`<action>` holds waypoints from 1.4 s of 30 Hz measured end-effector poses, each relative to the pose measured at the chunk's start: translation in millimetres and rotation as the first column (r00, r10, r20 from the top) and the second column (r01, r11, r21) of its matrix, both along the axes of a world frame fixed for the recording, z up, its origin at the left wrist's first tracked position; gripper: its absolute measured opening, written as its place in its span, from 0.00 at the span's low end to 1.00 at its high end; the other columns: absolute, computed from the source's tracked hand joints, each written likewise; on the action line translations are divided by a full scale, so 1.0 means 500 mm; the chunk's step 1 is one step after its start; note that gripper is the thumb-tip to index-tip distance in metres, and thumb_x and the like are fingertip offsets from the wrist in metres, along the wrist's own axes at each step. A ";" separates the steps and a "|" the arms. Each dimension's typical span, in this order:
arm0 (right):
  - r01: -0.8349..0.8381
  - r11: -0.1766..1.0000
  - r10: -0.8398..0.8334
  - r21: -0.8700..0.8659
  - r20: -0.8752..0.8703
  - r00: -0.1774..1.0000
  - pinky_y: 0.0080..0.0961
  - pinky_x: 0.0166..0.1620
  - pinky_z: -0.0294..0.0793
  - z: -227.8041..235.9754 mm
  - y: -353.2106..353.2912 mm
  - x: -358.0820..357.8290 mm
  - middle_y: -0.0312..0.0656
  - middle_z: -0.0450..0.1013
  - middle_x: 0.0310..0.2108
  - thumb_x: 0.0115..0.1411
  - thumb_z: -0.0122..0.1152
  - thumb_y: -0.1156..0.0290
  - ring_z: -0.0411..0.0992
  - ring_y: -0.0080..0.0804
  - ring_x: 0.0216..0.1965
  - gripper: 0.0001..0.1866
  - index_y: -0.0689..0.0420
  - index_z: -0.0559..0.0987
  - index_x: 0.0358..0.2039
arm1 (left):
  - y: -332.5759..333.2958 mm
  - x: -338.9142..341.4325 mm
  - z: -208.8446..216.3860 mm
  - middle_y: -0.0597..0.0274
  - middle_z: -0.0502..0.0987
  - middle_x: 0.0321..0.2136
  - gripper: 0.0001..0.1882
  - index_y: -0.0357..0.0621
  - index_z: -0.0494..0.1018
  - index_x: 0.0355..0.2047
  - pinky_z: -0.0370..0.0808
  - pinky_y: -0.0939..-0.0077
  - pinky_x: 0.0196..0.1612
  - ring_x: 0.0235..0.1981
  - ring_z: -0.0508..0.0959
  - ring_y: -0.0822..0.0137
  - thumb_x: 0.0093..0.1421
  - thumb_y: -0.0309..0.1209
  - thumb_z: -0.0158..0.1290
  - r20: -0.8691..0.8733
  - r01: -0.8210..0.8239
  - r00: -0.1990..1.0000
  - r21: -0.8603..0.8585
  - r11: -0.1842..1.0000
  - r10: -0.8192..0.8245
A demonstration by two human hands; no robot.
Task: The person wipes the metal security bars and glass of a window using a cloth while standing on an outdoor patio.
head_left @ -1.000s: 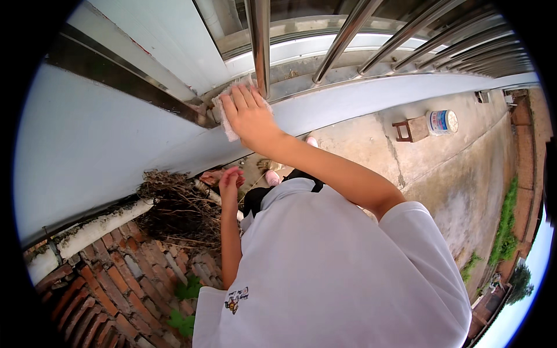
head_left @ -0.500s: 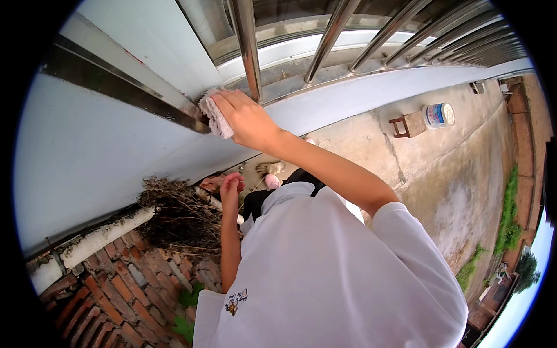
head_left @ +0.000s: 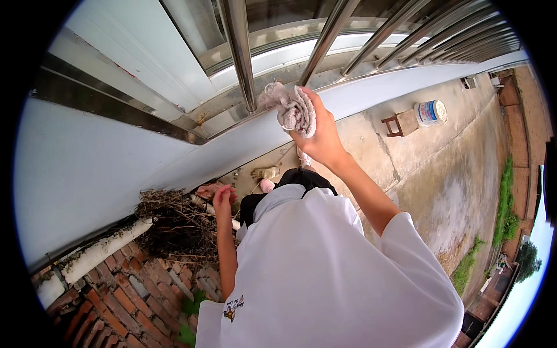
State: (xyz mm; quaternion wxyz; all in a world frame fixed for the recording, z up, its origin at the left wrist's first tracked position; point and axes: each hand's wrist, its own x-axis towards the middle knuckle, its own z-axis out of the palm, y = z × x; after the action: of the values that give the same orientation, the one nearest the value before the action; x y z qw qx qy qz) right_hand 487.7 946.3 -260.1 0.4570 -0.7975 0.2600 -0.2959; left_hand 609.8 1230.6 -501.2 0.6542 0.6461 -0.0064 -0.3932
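In my right hand [head_left: 325, 133] is a crumpled, greyish-pink cloth [head_left: 297, 113], the fingers closed round it. Hand and cloth are held up just in front of the window sill [head_left: 229, 120], near the foot of the shiny metal window bars [head_left: 239, 52]. The cloth's loose end sticks out towards the bars. My left hand [head_left: 223, 196] hangs low beside my body above a heap of dry brush, its fingers loosely bent and apart, with nothing seen in them.
A white wall [head_left: 116, 145] runs along the left under the sill. Below lie dry twigs [head_left: 174, 226], a pale pipe [head_left: 110, 246] and stacked bricks [head_left: 122, 290]. A small wooden stool [head_left: 400, 123] and a white bucket [head_left: 430, 113] stand on the concrete at right.
My right hand has lifted the cloth away from the sill's left corner and moved it right, turning so the cloth shows. My left hand has shifted slightly left and down.
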 end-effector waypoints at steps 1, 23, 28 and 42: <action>-0.029 0.987 0.029 -0.157 -0.002 1.000 0.39 0.55 0.66 0.008 -0.014 0.016 0.56 0.69 0.50 0.41 0.65 0.76 0.68 0.52 0.51 0.38 0.62 0.62 0.55 | -0.004 0.001 0.000 0.65 0.77 0.33 0.09 0.44 0.73 0.42 0.73 0.81 0.34 0.29 0.76 0.74 0.64 0.29 0.47 -0.005 0.000 1.000 -0.001 1.000 0.000; -0.123 0.816 0.068 -0.565 -0.118 0.991 0.36 0.62 0.61 -0.083 0.006 0.057 0.48 0.72 0.46 0.40 0.63 0.80 0.68 0.41 0.53 0.30 0.60 0.70 0.49 | -0.130 0.003 -0.016 0.64 0.76 0.35 0.10 0.44 0.71 0.44 0.73 0.79 0.38 0.32 0.75 0.74 0.64 0.30 0.46 -0.034 0.252 0.967 -0.019 0.967 -0.253; -0.230 0.761 0.037 -0.607 -0.314 0.949 0.37 0.63 0.57 -0.074 -0.062 0.014 0.48 0.70 0.50 0.42 0.61 0.82 0.65 0.38 0.57 0.35 0.58 0.65 0.54 | -0.150 0.001 0.043 0.63 0.76 0.35 0.11 0.43 0.72 0.45 0.72 0.79 0.39 0.32 0.73 0.74 0.65 0.29 0.45 0.018 0.327 0.945 -0.067 0.943 -0.327; -0.186 0.781 -0.029 -0.597 -0.332 0.943 0.35 0.62 0.59 -0.071 -0.039 0.052 0.47 0.67 0.55 0.46 0.59 0.80 0.63 0.39 0.59 0.31 0.60 0.67 0.54 | -0.036 -0.045 0.007 0.62 0.75 0.37 0.14 0.42 0.69 0.50 0.73 0.80 0.39 0.33 0.75 0.74 0.65 0.30 0.47 -0.050 0.251 0.966 -0.050 0.967 -0.253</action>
State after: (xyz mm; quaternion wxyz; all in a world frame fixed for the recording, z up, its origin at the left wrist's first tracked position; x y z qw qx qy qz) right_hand 513.7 926.9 -295.4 0.1327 -0.9506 0.1853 -0.2106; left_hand 587.2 1212.6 -497.8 0.6127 0.6145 -0.0785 -0.4908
